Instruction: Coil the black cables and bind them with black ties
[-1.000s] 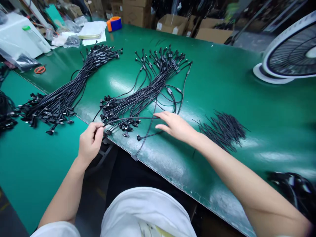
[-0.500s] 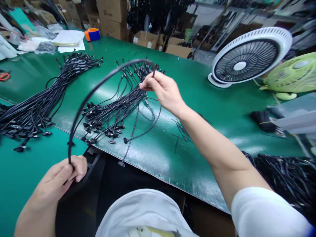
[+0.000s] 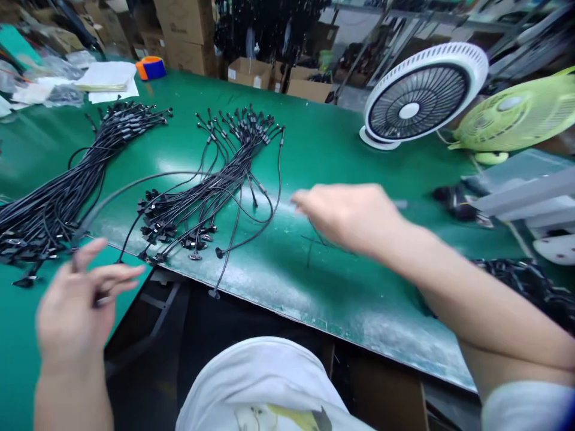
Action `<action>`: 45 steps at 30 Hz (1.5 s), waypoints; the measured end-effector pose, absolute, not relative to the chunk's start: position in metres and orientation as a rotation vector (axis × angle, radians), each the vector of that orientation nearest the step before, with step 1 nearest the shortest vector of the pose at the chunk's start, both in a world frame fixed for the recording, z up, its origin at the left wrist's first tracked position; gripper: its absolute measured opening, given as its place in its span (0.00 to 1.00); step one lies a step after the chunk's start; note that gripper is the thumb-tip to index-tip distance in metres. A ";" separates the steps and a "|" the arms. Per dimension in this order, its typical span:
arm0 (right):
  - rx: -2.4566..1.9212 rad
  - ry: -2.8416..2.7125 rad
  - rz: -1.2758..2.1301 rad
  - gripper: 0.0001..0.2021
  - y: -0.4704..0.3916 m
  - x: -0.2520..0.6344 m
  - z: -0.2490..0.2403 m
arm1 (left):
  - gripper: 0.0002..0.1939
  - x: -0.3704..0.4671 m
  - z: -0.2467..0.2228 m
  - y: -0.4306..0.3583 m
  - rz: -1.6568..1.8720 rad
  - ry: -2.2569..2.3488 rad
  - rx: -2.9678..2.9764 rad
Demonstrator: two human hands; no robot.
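Observation:
My left hand [image 3: 78,299] is at the lower left, blurred, with some fingers spread. It holds one end of a black cable [image 3: 155,175], and a dark piece shows at its palm. That cable arcs right, over a bundle of black cables [image 3: 220,185] with plugs at both ends. My right hand [image 3: 345,215], smeared by motion, is over the green table [image 3: 323,161], right of the bundle. Its fingers point left, and whether they hold anything is unclear. Thin black strands [image 3: 321,236] lie just below its fingertips. Another cable bundle [image 3: 90,161] lies at the left.
A white fan [image 3: 409,111] and a yellow-green fan [image 3: 512,120] stand at the back right. More black cables [image 3: 525,287] lie at the right edge. Papers [image 3: 105,78] and an orange and blue roll [image 3: 151,68] are at the back left. Cardboard boxes [image 3: 249,73] stand behind the table.
My right hand has let go of the cable and moved right and down. The cable's raised loop has dropped low over the bundle. My left hand has shifted left, its fingers looser.

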State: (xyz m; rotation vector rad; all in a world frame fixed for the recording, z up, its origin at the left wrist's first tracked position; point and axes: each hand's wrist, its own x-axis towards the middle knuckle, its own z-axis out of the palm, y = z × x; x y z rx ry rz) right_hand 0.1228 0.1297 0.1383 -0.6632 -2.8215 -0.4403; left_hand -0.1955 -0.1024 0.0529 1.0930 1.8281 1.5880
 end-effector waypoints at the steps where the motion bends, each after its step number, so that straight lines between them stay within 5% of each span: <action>1: -0.542 -2.919 -0.332 0.14 0.108 0.118 0.125 | 0.20 -0.176 0.053 -0.093 1.584 1.850 1.182; 6: -0.466 -2.968 0.088 0.16 0.063 0.102 0.110 | 0.19 -0.090 0.047 -0.054 0.937 1.393 1.510; 16: -0.779 -2.753 0.728 0.16 0.129 0.188 0.066 | 0.10 -0.130 0.060 -0.051 1.489 0.729 0.379; 19: -0.834 -2.672 0.648 0.15 0.112 0.202 0.045 | 0.10 -0.138 0.070 -0.048 1.715 0.806 0.317; 27: -0.655 -2.678 0.191 0.13 0.085 0.207 0.063 | 0.19 -0.119 0.059 -0.027 1.531 1.011 0.419; 31: -0.623 -2.667 0.167 0.12 0.085 0.207 0.069 | 0.12 -0.117 0.057 -0.022 1.543 0.961 0.296; 45: -0.652 -2.657 0.121 0.11 0.083 0.206 0.069 | 0.15 -0.113 0.051 -0.019 1.539 0.939 0.377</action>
